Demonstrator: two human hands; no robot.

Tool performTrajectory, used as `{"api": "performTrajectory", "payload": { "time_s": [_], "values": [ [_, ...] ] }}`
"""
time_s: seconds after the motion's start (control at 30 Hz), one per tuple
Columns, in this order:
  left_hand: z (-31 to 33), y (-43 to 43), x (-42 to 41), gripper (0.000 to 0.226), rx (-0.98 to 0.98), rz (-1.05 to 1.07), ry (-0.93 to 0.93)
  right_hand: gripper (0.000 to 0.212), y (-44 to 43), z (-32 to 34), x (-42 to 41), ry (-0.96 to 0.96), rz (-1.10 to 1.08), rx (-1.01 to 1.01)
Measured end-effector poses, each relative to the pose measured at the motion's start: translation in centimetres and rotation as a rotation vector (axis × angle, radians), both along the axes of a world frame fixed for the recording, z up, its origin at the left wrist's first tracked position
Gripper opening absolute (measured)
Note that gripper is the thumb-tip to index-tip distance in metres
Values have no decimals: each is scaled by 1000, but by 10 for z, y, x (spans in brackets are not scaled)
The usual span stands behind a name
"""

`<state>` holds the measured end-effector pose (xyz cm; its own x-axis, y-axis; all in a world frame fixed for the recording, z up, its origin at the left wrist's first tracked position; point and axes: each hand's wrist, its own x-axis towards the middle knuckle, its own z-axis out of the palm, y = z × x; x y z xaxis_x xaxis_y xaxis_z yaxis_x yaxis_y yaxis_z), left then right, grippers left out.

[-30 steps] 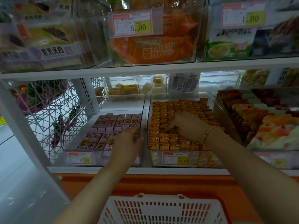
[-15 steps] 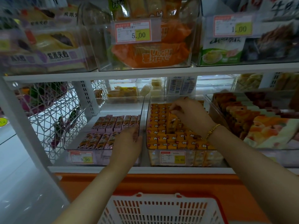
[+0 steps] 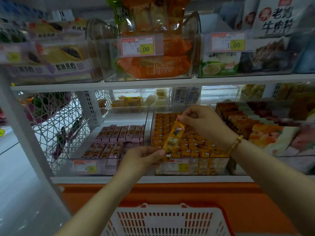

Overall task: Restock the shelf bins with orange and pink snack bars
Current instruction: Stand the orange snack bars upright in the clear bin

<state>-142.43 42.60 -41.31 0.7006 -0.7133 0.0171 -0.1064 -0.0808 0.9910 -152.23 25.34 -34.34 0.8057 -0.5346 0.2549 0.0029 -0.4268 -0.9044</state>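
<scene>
Holding one orange snack bar (image 3: 173, 136) by both ends, the person has it slanted in the air above the orange bin (image 3: 206, 166). The right hand (image 3: 201, 121) pinches the upper end between thumb and fingertips. The left hand (image 3: 141, 155) pinches the lower end the same way, so each grip is pressed onto the wrapper rather than spread.

Directly beneath the two grips, the packed orange bars (image 3: 196, 144) stand on end in tight rows, and I judge that this bar is meant to join them. Doing that well probably means tipping it upright first so its end cap lines up with its neighbours. The left grip would let go, and the right grip would lower the bar straight down. Where a free slot lies I cannot tell, since the rows look full from here, so feeling for a gap before pushing seems wise. Forcing it could buckle the wrappers below.

Left of the left grip sits the pink bin (image 3: 95, 168), with pink bars (image 3: 119, 133) in two rows. The orange bar should stay on its own side of the clear wall between the bins. A basket (image 3: 170, 218) waits below both grips, and its contents are out of sight.
</scene>
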Motion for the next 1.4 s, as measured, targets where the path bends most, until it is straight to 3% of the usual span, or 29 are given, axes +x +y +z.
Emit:
{"api": "performTrajectory", "payload": {
  "time_s": [0.1, 0.33, 0.53, 0.73, 0.9, 1.13, 1.4],
  "values": [
    [5, 0, 0, 40, -35, -31, 129, 11, -3, -2, -3, -16, -6, 180],
    [10, 3, -3, 46, -36, 2, 220, 14, -4, -3, 2, -28, -13, 297],
    [16, 9, 1, 27, 11, -42, 88, 17, -9, -4, 5, 47, 35, 357],
    [16, 13, 4, 7, 1, -101, 108, 17, -14, -7, 2, -19, 68, 511],
    [16, 13, 4, 14, -4, -123, 115, 33, -15, -2, -3, -113, 88, 684],
    [17, 14, 2, 19, -8, -174, 87, 38, -16, 1, -3, -94, 109, 654],
    [11, 12, 4, 23, 40, -210, 18, 30, -23, -4, -2, 135, 222, 526]
  ]
}}
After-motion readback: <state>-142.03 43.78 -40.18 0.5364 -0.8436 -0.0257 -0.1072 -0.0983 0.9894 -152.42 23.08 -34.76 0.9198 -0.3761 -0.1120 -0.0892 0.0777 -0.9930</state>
